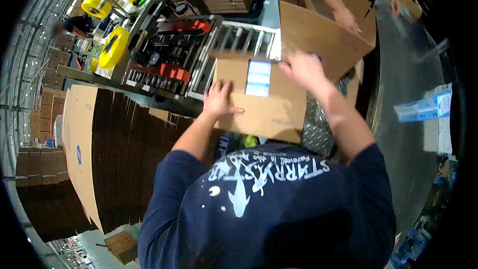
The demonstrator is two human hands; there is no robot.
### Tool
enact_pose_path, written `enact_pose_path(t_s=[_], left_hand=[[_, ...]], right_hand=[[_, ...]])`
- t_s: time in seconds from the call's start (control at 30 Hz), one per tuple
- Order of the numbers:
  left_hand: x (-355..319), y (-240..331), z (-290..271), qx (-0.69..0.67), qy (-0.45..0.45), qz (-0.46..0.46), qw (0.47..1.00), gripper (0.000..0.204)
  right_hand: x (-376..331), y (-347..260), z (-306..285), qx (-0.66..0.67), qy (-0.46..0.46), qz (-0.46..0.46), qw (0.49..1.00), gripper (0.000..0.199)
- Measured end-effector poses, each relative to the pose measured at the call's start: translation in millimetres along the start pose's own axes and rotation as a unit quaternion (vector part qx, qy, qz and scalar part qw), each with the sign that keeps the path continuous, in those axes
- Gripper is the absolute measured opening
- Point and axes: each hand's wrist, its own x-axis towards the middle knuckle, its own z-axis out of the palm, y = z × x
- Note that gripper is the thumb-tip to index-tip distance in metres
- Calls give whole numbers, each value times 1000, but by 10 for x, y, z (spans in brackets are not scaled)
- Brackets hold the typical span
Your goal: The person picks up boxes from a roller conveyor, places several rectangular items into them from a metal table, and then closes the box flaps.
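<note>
One labelled carton (259,112) worked at mid-frame

The closed-looking carton is set near the centre of the frame, with a blue-and-white label (258,78) borne on its upper face. Its left part is pressed by the left hand (219,102), whose fingers are spread and whose thumb is held apart. The upper right corner is reached by the right hand (304,69); its fingers look curled but are blurred, so whether anything is gripped cannot be told. At upper right, an open box (318,37) is reached into by a co-worker's hand (347,20). Rollers (246,37) are seen beyond the carton.

The step in hand is judged to be steadying and adjusting the carton; for the next move, firm left-hand support and a clear right-hand hold seem to be needed.
</note>
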Motion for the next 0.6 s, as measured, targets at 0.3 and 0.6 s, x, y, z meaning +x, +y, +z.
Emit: enact_pose_path(t_s=[0.3, 0.6], left_hand=[[1001, -668, 624, -544, -29, -68, 836, 53], [2477, -1010, -366, -43, 186, 79, 978, 66]], right_hand=[[-435, 104, 1533, 568, 123, 406, 705, 61], [649, -590, 2109, 588, 289, 409, 636, 61]])
